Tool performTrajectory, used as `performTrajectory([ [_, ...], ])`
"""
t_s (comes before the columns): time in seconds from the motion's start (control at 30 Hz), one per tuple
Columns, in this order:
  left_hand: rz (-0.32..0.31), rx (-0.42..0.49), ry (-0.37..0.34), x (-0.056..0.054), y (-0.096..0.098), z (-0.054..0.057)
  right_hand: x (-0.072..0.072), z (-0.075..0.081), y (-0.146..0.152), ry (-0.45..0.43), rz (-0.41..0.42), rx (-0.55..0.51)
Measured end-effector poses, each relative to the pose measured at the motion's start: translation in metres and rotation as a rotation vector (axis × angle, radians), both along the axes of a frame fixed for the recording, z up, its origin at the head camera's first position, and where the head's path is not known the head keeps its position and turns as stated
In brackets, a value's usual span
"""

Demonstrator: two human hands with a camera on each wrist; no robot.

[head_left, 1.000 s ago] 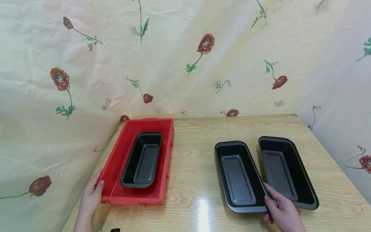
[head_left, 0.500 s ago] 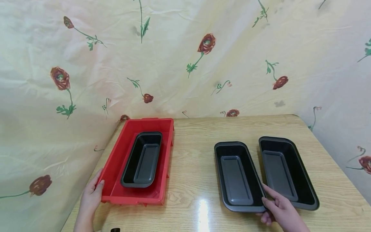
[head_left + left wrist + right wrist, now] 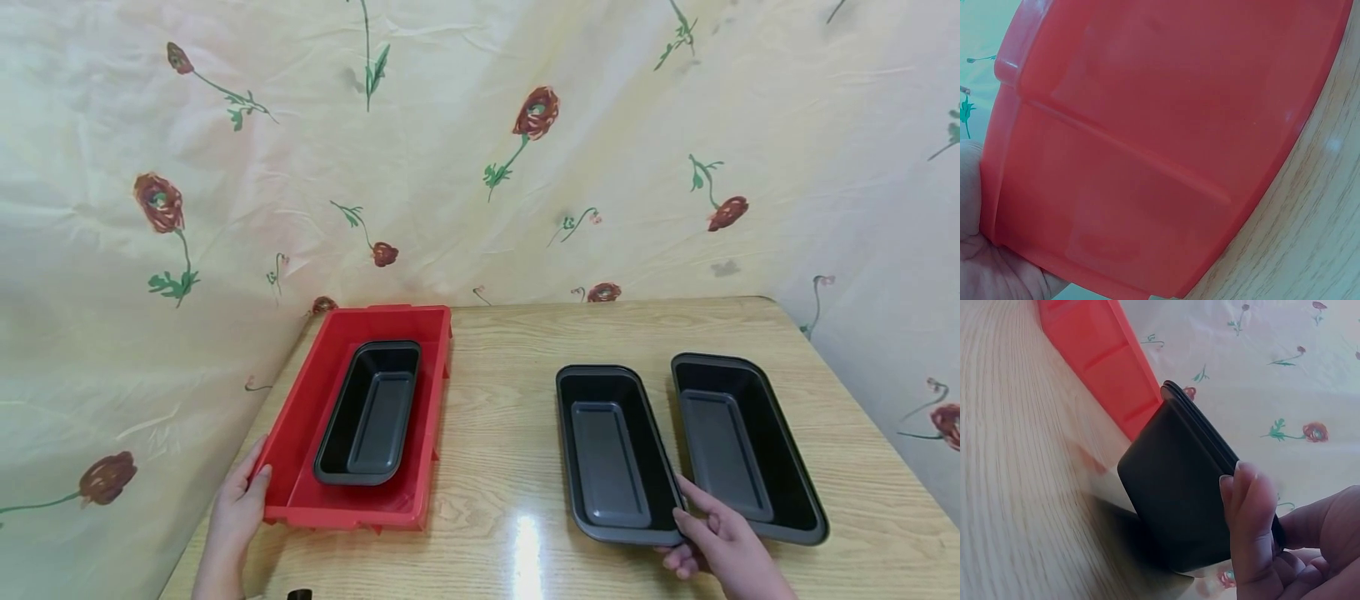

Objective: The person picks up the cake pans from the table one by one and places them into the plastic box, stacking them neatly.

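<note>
My left hand (image 3: 238, 508) grips the near left rim of a red plastic tray (image 3: 288, 467). In the left wrist view the tray's outer wall (image 3: 1147, 137) fills most of the picture, with my palm at its edge. Inside the tray lies a dark loaf pan (image 3: 381, 425). On the right, my right hand (image 3: 723, 537) pinches a second dark loaf pan (image 3: 611, 467) by its near right corner, thumb on the rim and fingers beneath. From the right wrist, this pan's dark side (image 3: 1175, 487) shows, with a doubled line along its rim and a shadow on the wood below.
Another loaf pan (image 3: 723, 450) stands right beside the held one, on the right of the wooden table (image 3: 495, 400). A flower-patterned cloth (image 3: 450, 167) hangs behind and at the sides. A small dark round object (image 3: 299, 594) shows at the bottom edge.
The near end of the held loaf pan has shifted slightly left, together with my right hand. My left hand and the red tray stay where they were.
</note>
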State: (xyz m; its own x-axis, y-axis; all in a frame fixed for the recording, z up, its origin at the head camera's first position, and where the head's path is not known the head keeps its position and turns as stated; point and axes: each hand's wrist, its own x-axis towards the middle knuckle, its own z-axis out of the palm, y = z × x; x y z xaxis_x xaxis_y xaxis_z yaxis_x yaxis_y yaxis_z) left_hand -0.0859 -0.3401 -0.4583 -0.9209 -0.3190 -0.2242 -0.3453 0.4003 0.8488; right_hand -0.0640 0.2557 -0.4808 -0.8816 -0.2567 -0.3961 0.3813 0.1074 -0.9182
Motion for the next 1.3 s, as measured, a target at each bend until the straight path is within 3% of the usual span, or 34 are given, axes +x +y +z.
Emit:
performTrajectory([
  [0.57, 0.011, 0.015, 0.003, -0.001, 0.0, -0.002, -0.004, 0.009, -0.009, -0.017, -0.054, 0.006],
  [0.83, 0.013, 0.039, 0.021, -0.003, 0.002, -0.001, -0.009, 0.016, -0.015, 0.005, -0.071, 0.013],
  [1.3, -0.004, 0.004, 0.027, -0.001, 0.0, -0.002, -0.013, 0.023, -0.023, 0.077, -0.077, -0.037],
])
